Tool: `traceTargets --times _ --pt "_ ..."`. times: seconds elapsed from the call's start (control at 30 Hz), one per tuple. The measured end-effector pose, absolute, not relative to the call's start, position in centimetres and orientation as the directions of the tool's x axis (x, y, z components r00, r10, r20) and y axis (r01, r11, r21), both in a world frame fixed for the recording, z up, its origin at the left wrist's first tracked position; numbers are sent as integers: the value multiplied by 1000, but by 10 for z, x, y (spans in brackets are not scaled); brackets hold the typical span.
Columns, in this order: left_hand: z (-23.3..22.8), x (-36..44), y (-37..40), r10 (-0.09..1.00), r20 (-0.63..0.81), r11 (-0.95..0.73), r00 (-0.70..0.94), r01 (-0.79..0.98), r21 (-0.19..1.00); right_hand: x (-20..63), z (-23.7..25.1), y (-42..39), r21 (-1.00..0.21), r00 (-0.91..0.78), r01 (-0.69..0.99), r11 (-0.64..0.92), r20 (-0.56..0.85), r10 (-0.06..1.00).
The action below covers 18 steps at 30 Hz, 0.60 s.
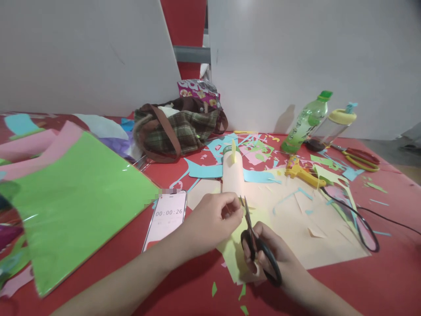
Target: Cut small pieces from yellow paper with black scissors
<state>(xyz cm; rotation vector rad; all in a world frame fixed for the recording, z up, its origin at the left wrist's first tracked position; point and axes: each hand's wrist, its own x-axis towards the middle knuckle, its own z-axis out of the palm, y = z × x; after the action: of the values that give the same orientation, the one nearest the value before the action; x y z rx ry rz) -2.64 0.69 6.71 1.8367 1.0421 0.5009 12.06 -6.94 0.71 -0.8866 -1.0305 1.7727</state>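
My right hand (276, 248) grips a pair of black-handled scissors (251, 239), whose slightly parted blades point up and away from me. Close to the blade tips, my left hand (217, 217) is closed in a pinch; a small yellowish piece may be at its fingertips, but I cannot make it out. Beyond the hands stands a cylinder wrapped in pale peach paper (232, 175), with a yellow paper piece (233, 151) sticking up at its top and blue paper strips (259, 176) out to both sides. Under my hands lies yellow paper (235, 259).
A phone (167, 215) showing a timer lies left of my hands, beside green sheets (85, 197). A plaid bag (184, 127) sits behind. To the right are a yellow glue gun (304, 174) with a cord, a green bottle (307, 123), a jar (333, 127) and red-and-yellow-handled tools (362, 158).
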Motion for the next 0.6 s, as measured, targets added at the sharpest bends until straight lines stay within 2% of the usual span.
traceTargets --times 0.37,0.5,0.6 --pt "68 -28 10 815 -110 -255 569 522 814 119 8 -67 -915 -268 -314 -253 -171 948" --pt "64 -27 8 749 -167 -275 641 530 802 121 6 -64 -916 -167 -381 -125 -65 984" --pt "59 -25 4 665 -212 -310 716 523 794 123 8 -63 -913 -79 -397 -89 -62 995"
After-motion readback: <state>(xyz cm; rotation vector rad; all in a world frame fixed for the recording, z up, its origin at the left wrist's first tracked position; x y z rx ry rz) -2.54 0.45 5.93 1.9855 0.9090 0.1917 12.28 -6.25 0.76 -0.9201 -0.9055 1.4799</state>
